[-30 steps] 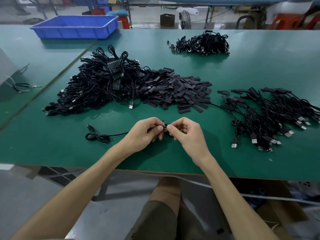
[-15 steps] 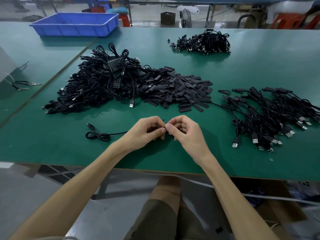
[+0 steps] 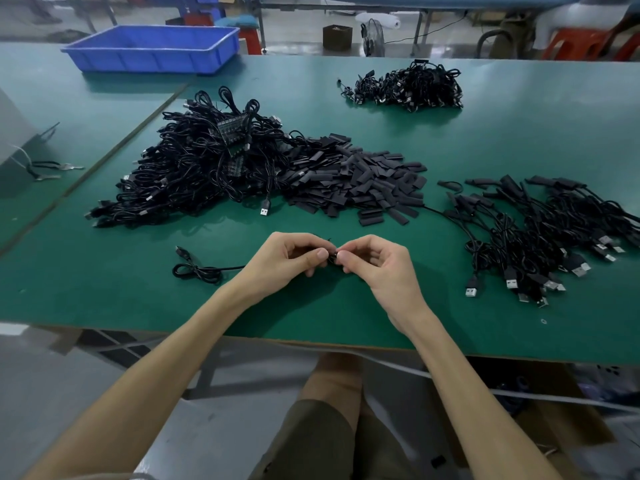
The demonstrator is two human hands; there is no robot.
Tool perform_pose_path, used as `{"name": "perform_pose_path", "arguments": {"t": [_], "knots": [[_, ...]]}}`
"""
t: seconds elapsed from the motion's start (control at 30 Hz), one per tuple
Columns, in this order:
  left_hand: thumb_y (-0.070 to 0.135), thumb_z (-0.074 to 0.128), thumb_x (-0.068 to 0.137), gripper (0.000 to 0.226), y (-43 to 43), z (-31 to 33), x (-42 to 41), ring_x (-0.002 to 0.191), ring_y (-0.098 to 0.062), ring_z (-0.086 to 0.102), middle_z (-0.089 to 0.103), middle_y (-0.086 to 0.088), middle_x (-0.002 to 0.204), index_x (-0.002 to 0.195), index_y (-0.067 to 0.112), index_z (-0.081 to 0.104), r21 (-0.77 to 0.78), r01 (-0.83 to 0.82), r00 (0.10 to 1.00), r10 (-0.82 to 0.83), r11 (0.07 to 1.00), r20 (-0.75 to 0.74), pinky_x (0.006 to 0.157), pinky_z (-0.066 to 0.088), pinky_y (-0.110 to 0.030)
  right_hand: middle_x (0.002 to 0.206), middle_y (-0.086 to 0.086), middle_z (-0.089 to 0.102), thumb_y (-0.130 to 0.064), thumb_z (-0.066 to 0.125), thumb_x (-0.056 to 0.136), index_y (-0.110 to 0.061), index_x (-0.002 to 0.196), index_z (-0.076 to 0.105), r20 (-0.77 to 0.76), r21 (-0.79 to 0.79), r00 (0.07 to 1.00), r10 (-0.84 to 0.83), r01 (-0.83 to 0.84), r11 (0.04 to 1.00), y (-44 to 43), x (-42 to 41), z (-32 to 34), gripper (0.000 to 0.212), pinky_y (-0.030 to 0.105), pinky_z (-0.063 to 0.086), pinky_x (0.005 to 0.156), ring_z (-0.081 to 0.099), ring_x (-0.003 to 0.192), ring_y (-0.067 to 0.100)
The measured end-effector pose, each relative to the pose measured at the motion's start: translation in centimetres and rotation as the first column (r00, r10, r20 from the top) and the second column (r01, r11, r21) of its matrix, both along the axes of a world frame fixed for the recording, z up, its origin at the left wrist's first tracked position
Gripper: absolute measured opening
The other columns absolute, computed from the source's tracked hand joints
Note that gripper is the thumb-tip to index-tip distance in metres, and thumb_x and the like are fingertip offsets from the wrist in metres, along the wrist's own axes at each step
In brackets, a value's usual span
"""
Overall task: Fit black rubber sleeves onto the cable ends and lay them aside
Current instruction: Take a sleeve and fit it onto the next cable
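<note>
My left hand (image 3: 287,261) and my right hand (image 3: 377,265) meet fingertip to fingertip above the green table (image 3: 104,299). Between them sits a small black piece (image 3: 333,258), mostly hidden by my fingers; whether it is a sleeve or the cable end I cannot tell. My left hand pinches a thin black cable (image 3: 201,271) that trails left and ends in a loose coil. Behind my hands lies a heap of black rubber sleeves (image 3: 360,185), and left of it a big tangle of bare cables (image 3: 194,178). To the right lies a pile of sleeved cables (image 3: 540,233).
A blue plastic bin (image 3: 152,50) stands at the far left of the neighbouring table. Another bundle of cables (image 3: 408,86) rests at the back centre. Pliers (image 3: 52,169) lie at the left. The table's front edge runs just under my wrists.
My hands stay together at the same spot. The fingertips have shifted slightly on the small black piece, and my view has tilted a little.
</note>
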State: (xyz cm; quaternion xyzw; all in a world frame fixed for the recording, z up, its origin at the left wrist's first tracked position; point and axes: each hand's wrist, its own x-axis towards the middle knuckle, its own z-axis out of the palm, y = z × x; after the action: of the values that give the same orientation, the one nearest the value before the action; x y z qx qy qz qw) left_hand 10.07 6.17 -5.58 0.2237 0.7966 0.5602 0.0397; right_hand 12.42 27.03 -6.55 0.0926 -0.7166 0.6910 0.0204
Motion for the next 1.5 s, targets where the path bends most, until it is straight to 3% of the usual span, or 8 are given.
{"name": "perform_pose_path", "arguments": {"t": [0.27,0.57,0.8,1.03,1.13,1.37,1.5], "knots": [[0.013,0.066,0.097,0.018,0.2,-0.1,0.0,0.065,-0.014,0.061,0.072,-0.001,0.082,0.111,0.007,0.075,0.033,0.044,0.998,-0.045,0.999,0.037,0.07,0.052,-0.023,0.08,0.008,0.077,-0.007,0.081,0.087,-0.008,0.087,0.075,0.007,0.058,1.0,-0.014,0.013,0.998,-0.1,-0.1,-0.1,0.007,0.031,0.057,0.074,0.067,0.068,0.012],[0.018,0.068,0.097,0.019,0.3,-0.4,-0.1,0.069,-0.012,0.068,0.077,0.002,0.089,0.114,0.015,0.076,0.023,-0.031,0.999,0.031,0.999,0.018,0.067,0.05,-0.017,0.08,0.002,0.078,-0.011,0.082,0.087,-0.012,0.088,0.075,0.01,-0.004,0.999,-0.034,0.034,0.999,-0.2,-0.1,-0.1,0.007,0.022,0.055,0.071,0.069,0.07,0.01],[0.009,0.065,0.098,0.015,0.0,-0.7,-0.4,0.069,-0.017,0.067,0.078,-0.012,0.091,0.11,0.008,0.074,0.225,-0.178,0.978,0.148,0.958,0.145,0.056,0.048,-0.022,0.074,-0.003,0.075,-0.007,0.083,0.086,-0.012,0.087,0.073,0.031,-0.078,0.996,-0.082,0.084,0.993,-0.1,0.0,0.1,0.011,0.02,0.054,0.072,0.069,0.072,0.008],[0.011,0.07,0.092,0.016,-0.2,-0.6,-0.5,0.07,-0.021,0.071,0.076,-0.02,0.093,0.104,0.003,0.075,0.311,-0.162,0.975,0.102,0.937,0.199,0.053,0.047,-0.021,0.075,-0.001,0.075,-0.007,0.084,0.085,-0.012,0.086,0.074,0.028,-0.072,0.996,-0.079,0.081,0.994,0.0,0.1,0.3,0.011,0.02,0.054,0.072,0.068,0.072,0.009],[0.015,0.074,0.087,0.01,-0.5,-0.4,-0.4,0.069,-0.018,0.069,0.075,-0.019,0.088,0.096,0.01,0.077,0.351,-0.136,0.972,0.056,0.927,0.229,0.055,0.046,-0.019,0.076,0.001,0.075,-0.006,0.083,0.085,-0.012,0.088,0.074,0.018,-0.071,0.995,-0.096,0.097,0.993,0.0,0.1,0.3,0.011,0.024,0.056,0.076,0.069,0.072,0.012],[0.015,0.076,0.087,0.016,-0.6,-0.2,-0.3,0.075,-0.017,0.07,0.076,-0.021,0.093,0.101,0.011,0.077,0.346,-0.061,0.973,-0.022,0.936,0.231,0.06,0.049,-0.02,0.081,0.004,0.076,-0.002,0.081,0.085,-0.014,0.087,0.076,0.018,-0.147,0.996,-0.088,0.089,0.985,0.1,0.1,0.4,0.014,0.024,0.057,0.077,0.07,0.076,0.014],[0.012,0.078,0.082,0.011,-0.8,-0.1,-0.4,0.072,-0.017,0.07,0.076,-0.017,0.087,0.093,0.013,0.077,0.305,-0.03,0.972,-0.043,0.952,0.232,0.061,0.05,-0.019,0.082,-0.001,0.076,-0.001,0.081,0.085,-0.018,0.085,0.076,0.016,-0.139,0.998,-0.058,0.06,0.988,0.1,0.0,0.4,0.017,0.022,0.055,0.078,0.07,0.081,0.011]]}}
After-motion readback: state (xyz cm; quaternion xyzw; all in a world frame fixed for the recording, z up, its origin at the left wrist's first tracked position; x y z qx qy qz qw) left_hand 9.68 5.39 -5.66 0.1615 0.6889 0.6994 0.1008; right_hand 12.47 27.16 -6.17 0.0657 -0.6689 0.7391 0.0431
